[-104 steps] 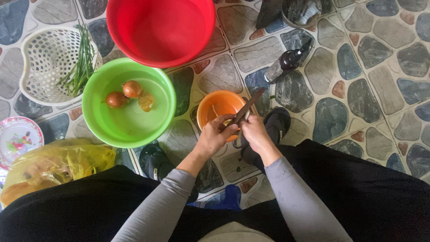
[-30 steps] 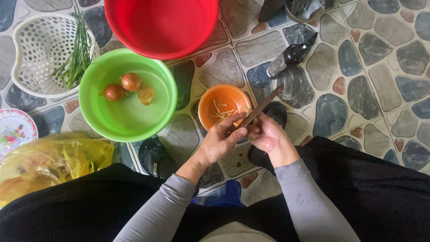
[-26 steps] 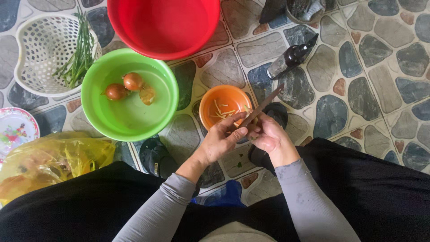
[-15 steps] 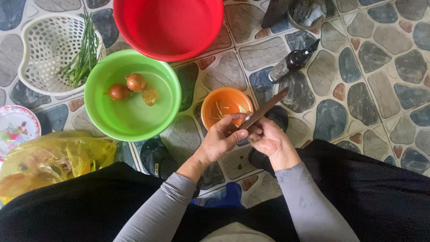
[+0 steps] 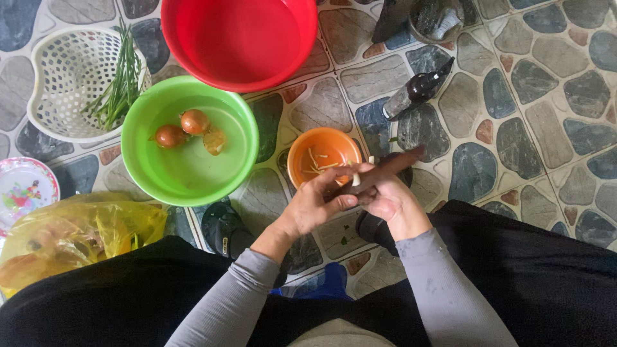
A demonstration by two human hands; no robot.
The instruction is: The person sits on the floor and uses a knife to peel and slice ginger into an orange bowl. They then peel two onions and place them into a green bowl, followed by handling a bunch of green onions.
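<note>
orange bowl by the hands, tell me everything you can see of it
The orange bowl is small, round and looks like plastic. It stands upright on the stone-patterned floor, right of the green basin and below the red one. A few pale thin strips lie inside. The left hand and right hand cover its near rim, holding a small pale piece over it.

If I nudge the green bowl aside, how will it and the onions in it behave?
The green bowl looks like thin plastic, so probably light and easy to slide on the tiled floor. The round onions lie loose inside and would likely roll.
</note>
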